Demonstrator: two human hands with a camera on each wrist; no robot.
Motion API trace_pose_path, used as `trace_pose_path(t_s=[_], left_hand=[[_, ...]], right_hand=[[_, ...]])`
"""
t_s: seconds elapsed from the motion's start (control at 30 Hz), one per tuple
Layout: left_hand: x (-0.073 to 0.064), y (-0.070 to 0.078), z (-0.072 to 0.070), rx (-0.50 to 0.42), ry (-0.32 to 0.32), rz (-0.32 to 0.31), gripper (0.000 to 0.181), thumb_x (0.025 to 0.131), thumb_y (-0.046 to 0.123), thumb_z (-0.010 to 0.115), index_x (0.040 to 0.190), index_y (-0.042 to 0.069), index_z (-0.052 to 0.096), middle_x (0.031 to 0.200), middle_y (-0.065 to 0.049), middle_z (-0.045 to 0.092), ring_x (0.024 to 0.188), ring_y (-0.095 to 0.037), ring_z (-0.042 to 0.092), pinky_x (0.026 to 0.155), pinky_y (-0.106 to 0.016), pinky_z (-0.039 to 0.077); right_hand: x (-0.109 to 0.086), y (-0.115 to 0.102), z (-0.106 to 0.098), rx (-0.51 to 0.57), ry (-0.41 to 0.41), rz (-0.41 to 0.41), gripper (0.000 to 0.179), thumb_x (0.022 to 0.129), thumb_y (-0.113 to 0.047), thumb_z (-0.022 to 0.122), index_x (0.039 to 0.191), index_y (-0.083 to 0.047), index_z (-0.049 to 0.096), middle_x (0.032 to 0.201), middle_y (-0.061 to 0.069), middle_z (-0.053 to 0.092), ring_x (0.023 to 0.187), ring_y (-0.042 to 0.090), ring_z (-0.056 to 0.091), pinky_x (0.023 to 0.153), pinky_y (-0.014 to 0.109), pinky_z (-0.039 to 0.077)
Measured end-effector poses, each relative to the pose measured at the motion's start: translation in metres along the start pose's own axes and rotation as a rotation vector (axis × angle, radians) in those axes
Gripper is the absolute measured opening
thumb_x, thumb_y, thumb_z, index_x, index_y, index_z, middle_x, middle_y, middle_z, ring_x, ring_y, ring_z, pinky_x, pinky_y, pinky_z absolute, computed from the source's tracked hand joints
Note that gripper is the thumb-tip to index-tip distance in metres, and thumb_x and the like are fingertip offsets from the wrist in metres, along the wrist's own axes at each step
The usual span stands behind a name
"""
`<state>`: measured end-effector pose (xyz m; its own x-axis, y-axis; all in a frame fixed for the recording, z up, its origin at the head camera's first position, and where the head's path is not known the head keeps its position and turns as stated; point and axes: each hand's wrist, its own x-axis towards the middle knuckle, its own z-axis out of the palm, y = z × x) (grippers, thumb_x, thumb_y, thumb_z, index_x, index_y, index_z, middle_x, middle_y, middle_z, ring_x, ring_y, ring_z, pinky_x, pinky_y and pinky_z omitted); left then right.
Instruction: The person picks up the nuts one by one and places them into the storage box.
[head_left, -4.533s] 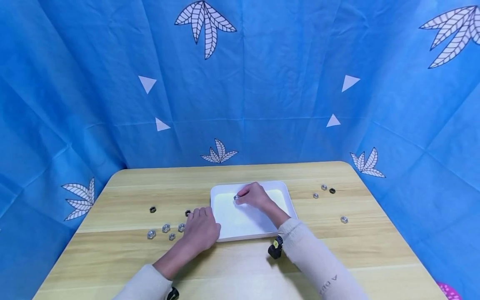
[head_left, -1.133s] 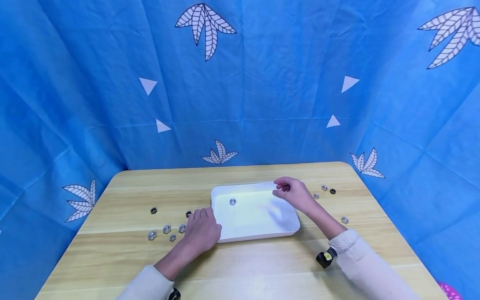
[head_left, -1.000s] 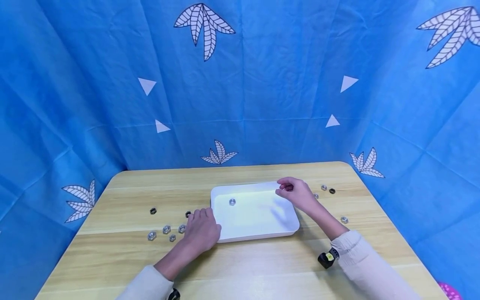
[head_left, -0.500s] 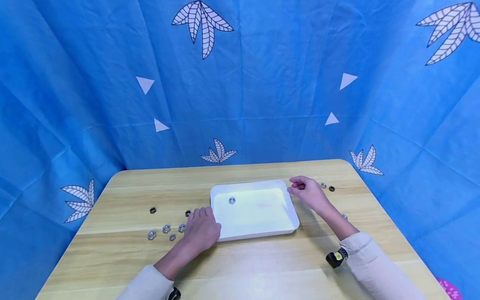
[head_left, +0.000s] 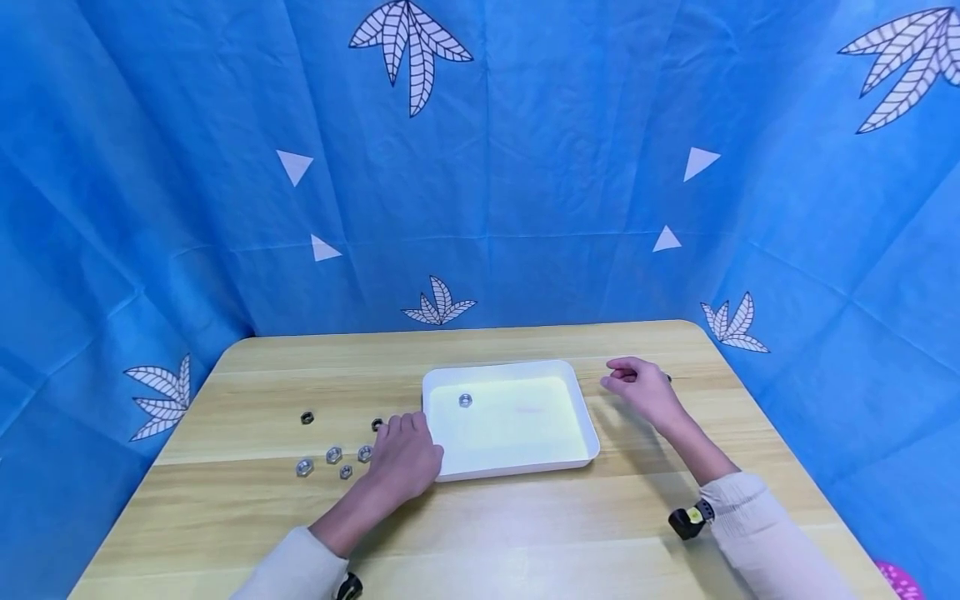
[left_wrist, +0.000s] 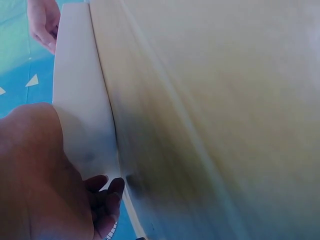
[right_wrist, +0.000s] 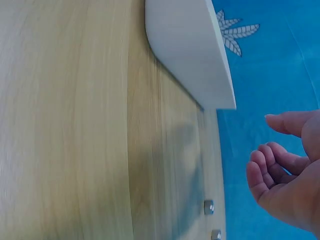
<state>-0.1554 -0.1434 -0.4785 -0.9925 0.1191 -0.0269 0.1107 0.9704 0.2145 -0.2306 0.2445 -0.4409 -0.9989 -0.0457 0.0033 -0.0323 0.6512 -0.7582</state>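
My left hand [head_left: 406,457] grips the left side of the white tray [head_left: 517,473], its fingers bent at the tray's end in the left wrist view. One silver hex nut [head_left: 465,401] lies inside the tray, toward the back left. My right hand [head_left: 643,390] hovers to the right of the tray, thumb and fingers apart and loosely bent, holding nothing. In the right wrist view a silver nut [right_wrist: 209,207] and another nut [right_wrist: 216,234] sit on the table below that hand. A black nut [head_left: 669,377] peeks out behind it in the head view.
Left of the tray lie several silver nuts [head_left: 333,455], a black nut [head_left: 307,417] and another black nut [head_left: 377,424] close to my left hand. A blue patterned cloth [head_left: 487,183] hangs around the far side and both sides of the wooden table [head_left: 510,542].
Earlier my right hand placed a silver nut in the tray and released it. Since then it has moved right, past the tray's edge, over the right-hand nuts. My left hand stays put.
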Motion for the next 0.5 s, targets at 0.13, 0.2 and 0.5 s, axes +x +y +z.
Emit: trace_pose_path(t_s=[0.13,0.2,0.5], left_hand=[[0.0,0.0,0.0,-0.003,-0.005,-0.01,0.035,0.098,0.028,0.052,0.112,-0.004,0.051,0.096,-0.015,0.051,0.09,-0.031,0.043,0.087,-0.045,0.036],[0.0,0.0,0.0,-0.007,-0.004,-0.012,0.036,0.098,0.028,0.053,0.113,-0.004,0.051,0.097,-0.015,0.051,0.091,-0.031,0.044,0.087,-0.045,0.037],[0.001,0.001,0.001,0.0,0.002,-0.011,0.035,0.098,0.028,0.052,0.112,-0.004,0.051,0.097,-0.015,0.052,0.091,-0.031,0.045,0.088,-0.047,0.037]], right_hand=[[0.001,0.008,-0.006,-0.007,0.006,0.012,0.048,0.099,-0.022,0.069,0.137,0.005,0.06,0.121,0.022,0.068,0.114,0.035,0.065,0.083,0.026,0.053],[0.002,0.012,-0.008,-0.009,0.011,0.015,0.048,0.099,-0.022,0.069,0.137,0.006,0.06,0.121,0.023,0.068,0.114,0.035,0.065,0.085,0.029,0.054],[0.007,0.032,-0.011,-0.041,0.033,0.035,0.048,0.097,-0.018,0.07,0.135,0.009,0.06,0.116,0.023,0.069,0.112,0.037,0.067,0.093,0.041,0.054]])
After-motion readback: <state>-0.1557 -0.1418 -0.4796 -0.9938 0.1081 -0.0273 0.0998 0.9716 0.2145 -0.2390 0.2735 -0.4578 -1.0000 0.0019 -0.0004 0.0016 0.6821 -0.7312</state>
